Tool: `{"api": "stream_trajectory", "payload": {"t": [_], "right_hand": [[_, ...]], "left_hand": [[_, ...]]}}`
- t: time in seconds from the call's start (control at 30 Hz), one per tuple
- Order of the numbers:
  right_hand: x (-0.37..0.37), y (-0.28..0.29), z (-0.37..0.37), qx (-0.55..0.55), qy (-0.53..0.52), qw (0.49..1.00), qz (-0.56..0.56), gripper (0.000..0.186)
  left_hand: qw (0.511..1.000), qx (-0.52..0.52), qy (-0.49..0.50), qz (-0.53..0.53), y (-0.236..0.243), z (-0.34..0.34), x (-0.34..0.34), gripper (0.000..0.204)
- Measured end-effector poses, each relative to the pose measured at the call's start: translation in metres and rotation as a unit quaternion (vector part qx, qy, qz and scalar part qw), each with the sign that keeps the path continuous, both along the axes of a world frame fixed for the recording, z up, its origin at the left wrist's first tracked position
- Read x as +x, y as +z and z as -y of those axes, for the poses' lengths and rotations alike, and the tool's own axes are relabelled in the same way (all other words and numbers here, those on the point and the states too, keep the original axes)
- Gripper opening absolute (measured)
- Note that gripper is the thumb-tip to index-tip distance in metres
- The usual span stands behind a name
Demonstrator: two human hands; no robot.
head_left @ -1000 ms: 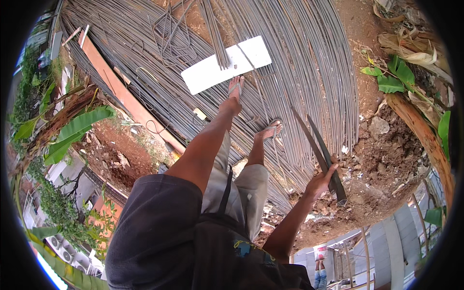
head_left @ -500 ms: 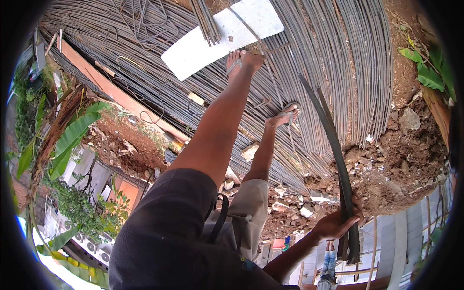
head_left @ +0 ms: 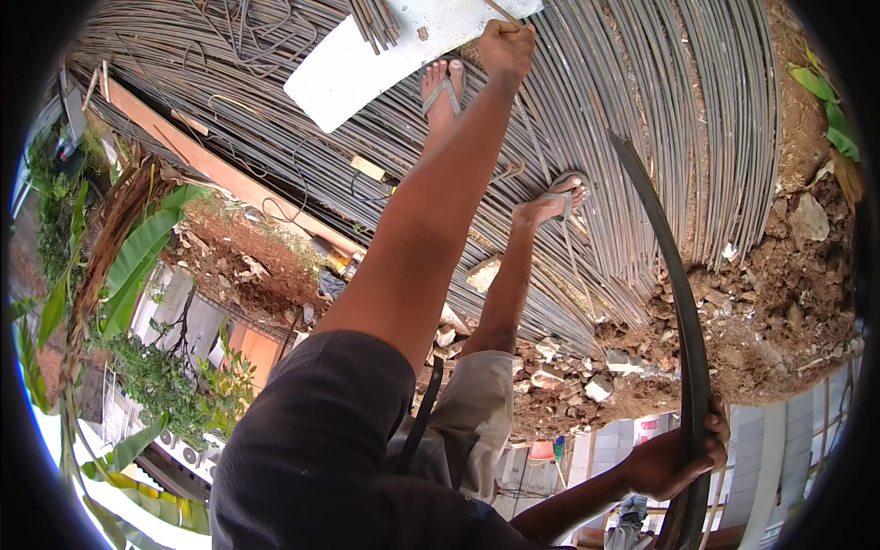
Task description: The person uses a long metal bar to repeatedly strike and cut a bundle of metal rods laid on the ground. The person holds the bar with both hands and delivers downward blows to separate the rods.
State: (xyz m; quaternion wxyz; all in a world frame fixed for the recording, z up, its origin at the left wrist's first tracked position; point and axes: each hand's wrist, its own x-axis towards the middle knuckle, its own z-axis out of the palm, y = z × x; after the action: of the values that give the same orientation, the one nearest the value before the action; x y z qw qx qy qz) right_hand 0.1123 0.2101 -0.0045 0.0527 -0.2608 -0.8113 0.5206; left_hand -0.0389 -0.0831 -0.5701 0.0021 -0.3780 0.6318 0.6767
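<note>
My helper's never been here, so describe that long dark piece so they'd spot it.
Find the wide bed of thin rods. At the lower right, below the rubble, the right hand holds the long dark piece. It's thicker and darker than those rods.

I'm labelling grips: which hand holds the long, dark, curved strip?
The right hand, at lower right, wrapped around the dark strip. The left hand, up by the white board, instead grips a thin rod.

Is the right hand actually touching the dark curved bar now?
Touching: the head view shows the right hand gripping the dark curved bar toward the picture's lower edge.
</note>
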Motion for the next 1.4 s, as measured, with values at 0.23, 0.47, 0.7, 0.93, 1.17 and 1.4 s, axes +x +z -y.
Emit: {"api": "stream_trajectory", "payload": {"t": [0.23,0.47,0.7,0.93,1.17,1.4], "right_hand": [[-0.003,-0.009,-0.006,-0.034,0.01,0.998,-0.055,0.027],[0.013,-0.011,-0.016,0.025,-0.043,0.998,-0.049,0.02],[0.0,0.007,-0.012,0.014,0.21,0.977,-0.022,0.029],[-0.006,0.023,0.013,-0.008,0.204,0.978,0.046,0.038],[0.0,0.026,-0.026,-0.034,0.119,0.991,0.057,0.029],[0.005,0.018,-0.07,-0.035,0.085,0.995,0.045,0.025]], "left_hand": [[0.928,-0.261,-0.255,0.078,-0.005,0.036,0.015,0.03],[0.886,0.001,-0.456,-0.089,0.298,-0.086,0.084,0.034],[0.771,-0.008,-0.571,-0.282,0.423,-0.18,0.087,0.055],[0.869,0.066,-0.428,-0.238,0.412,-0.151,0.103,0.017],[0.986,0.066,-0.089,-0.127,0.47,-0.003,0.108,0.03],[0.992,-0.069,0.012,-0.107,0.482,0.058,0.115,0.023]]}}
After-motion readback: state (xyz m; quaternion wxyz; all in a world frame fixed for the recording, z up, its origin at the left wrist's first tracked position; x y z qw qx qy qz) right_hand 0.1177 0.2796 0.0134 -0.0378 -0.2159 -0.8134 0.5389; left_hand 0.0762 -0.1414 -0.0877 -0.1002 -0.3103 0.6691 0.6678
